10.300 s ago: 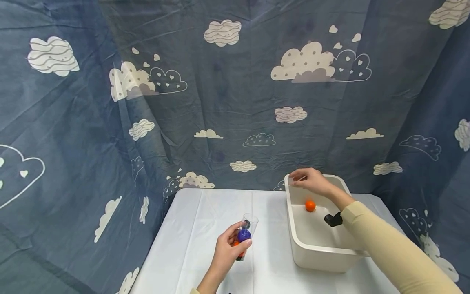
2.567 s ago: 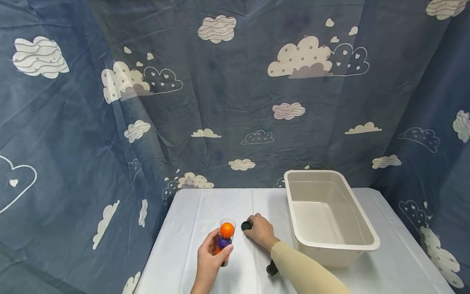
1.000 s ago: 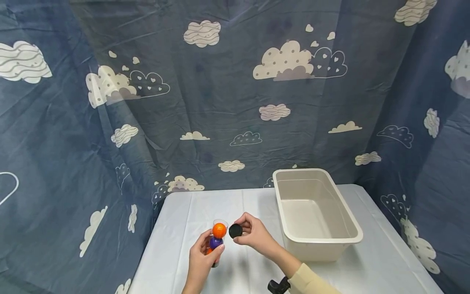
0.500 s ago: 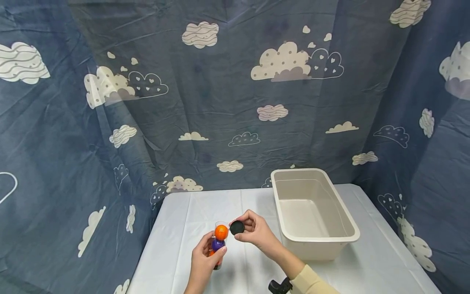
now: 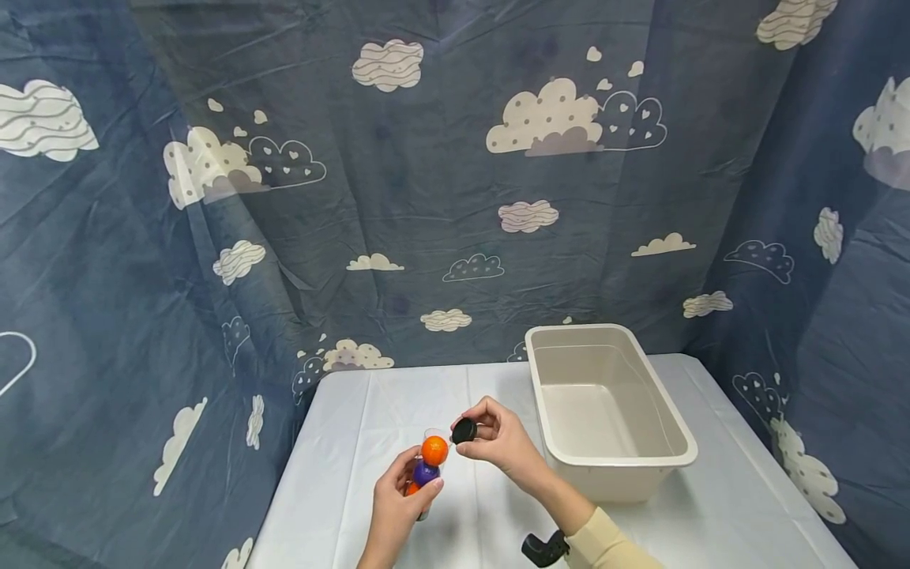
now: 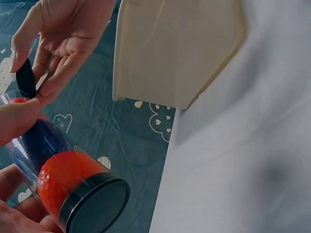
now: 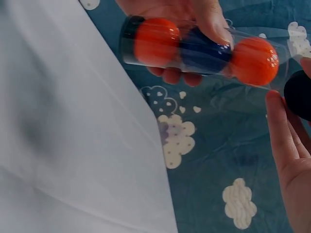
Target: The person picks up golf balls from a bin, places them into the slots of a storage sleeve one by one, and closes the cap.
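My left hand (image 5: 398, 499) grips a clear tube that leans over the table. Stacked inside it are an orange ball (image 5: 434, 450) at the mouth, a purple-blue ball (image 5: 426, 472) in the middle and another orange ball (image 7: 157, 42) at the bottom. A black cap (image 6: 97, 206) closes the lower end, plain in the left wrist view. My right hand (image 5: 503, 444) pinches a round black lid (image 5: 464, 431) between thumb and fingers, tilted, just right of the tube's open mouth. In the right wrist view the lid (image 7: 299, 94) is partly cut off by the frame edge.
A beige plastic bin (image 5: 618, 461) stands at the right of the white-covered table (image 5: 355, 442), with no ball visible in it. Dark blue cloud-print cloth (image 5: 426, 158) hangs behind and at both sides. A black device (image 5: 543, 549) sits at my right wrist.
Earlier an orange ball lay in the bin; now one tops the tube's stack. My right hand has lifted the black lid from the table to the tube's mouth and, just now, tilted it.
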The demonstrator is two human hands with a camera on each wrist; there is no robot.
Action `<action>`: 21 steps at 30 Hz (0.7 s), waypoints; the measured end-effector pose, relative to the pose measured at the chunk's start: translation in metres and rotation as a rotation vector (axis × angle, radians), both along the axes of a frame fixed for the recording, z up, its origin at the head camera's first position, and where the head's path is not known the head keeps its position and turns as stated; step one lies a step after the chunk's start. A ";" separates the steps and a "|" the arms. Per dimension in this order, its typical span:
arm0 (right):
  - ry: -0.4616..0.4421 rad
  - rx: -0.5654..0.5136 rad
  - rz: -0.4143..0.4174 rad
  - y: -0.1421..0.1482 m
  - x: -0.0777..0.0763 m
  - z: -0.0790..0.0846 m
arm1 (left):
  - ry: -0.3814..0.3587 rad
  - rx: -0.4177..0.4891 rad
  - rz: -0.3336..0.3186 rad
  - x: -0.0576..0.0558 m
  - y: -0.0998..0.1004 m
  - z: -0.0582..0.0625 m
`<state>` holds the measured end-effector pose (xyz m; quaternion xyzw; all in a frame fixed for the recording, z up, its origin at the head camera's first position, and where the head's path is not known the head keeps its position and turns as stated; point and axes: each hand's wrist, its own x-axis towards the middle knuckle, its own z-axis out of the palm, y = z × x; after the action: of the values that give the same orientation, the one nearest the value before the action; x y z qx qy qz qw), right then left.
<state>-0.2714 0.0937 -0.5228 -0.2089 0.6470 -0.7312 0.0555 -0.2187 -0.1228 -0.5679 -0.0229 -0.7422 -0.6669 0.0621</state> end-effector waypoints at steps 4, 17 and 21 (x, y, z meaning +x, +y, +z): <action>0.017 0.053 0.004 0.004 -0.001 0.007 | 0.011 -0.020 -0.016 0.000 0.001 -0.001; 0.193 0.356 0.038 0.004 -0.003 0.022 | 0.092 -0.053 -0.087 0.000 0.001 -0.004; 0.253 0.441 0.084 0.006 -0.004 0.029 | 0.104 -0.049 -0.095 0.000 0.002 -0.003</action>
<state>-0.2750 0.1000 -0.4935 -0.3081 0.7836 -0.5374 0.0485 -0.2183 -0.1213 -0.5714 -0.0940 -0.7521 -0.6487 0.0684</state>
